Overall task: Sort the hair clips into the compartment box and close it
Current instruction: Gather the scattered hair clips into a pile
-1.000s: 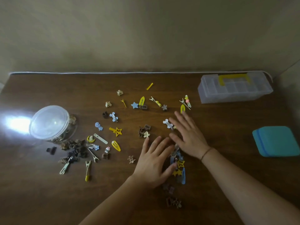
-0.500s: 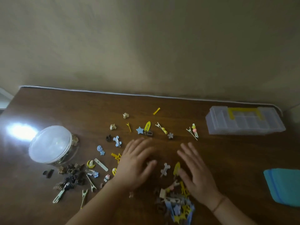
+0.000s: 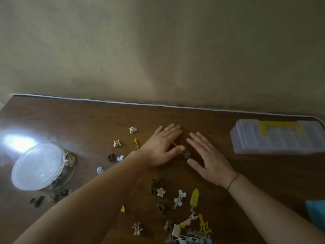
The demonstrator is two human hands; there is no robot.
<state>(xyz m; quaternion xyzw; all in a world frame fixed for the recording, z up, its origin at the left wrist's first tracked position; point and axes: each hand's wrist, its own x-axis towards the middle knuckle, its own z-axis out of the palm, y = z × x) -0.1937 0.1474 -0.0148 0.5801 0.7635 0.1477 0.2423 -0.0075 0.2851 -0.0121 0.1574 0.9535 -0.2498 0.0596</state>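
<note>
Small hair clips lie scattered over the dark wooden table. My left hand lies flat with straight fingers over a few clips near the table's middle. My right hand lies flat beside it, fingers spread, with a small brown flower clip between the two hands. A heap of gathered clips sits near the bottom edge, with a yellow snap clip and a bone-shaped clip just above it. The clear compartment box, lid shut with a yellow latch, stands at the far right.
A clear round tub lies on its side at the left, with dark clips spilled below it. Beige claw clips lie left of my hands. A teal object shows at the right edge. A wall rises behind the table.
Both hands have slid away from me toward the table's far side, over the far row of clips. The camera has tilted up, so the gathered heap now lies near the bottom edge.
</note>
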